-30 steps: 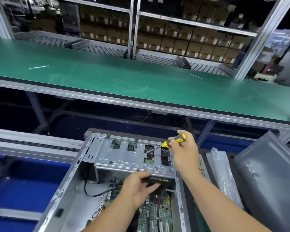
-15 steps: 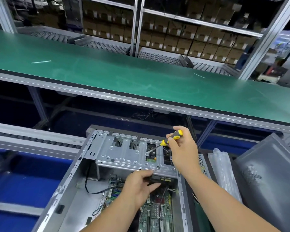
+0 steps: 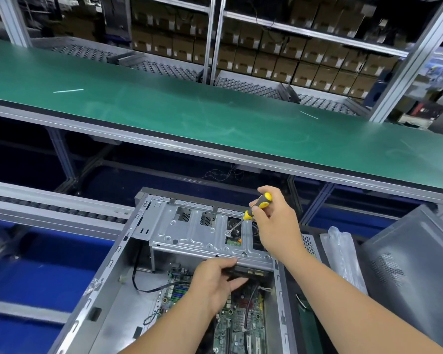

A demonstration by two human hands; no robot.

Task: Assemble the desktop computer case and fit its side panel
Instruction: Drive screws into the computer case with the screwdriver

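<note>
Fingers point(image 3: 260, 209) of the right hand point(image 3: 276, 223) are curled round the black-and-yellow handle of a screwdriver point(image 3: 257, 205), whose tip is set on a screw in the drive cage point(image 3: 202, 235) of an open computer case point(image 3: 179, 282). The left hand point(image 3: 214, 279) is seen below, thumb and fingers pinching a dark drive point(image 3: 243, 270) at the cage's lower edge. Inside the case, lying on its side, a green motherboard point(image 3: 238, 320) and a looped black cable point(image 3: 149, 287) are exposed; its near end is cut off by the frame. A grey side panel point(image 3: 409, 267) is propped just right of the case, a clear plastic bag point(image 3: 343, 254) between the two. Bare room is left in the case's left half. Beyond it, a roller track point(image 3: 54, 210) and a long green workbench point(image 3: 189, 116) are seen, with brown cartons point(image 3: 292, 65) lined on the shelves point(image 3: 317, 29) behind. How the drive sits under the cage is hidden by the left hand.
</note>
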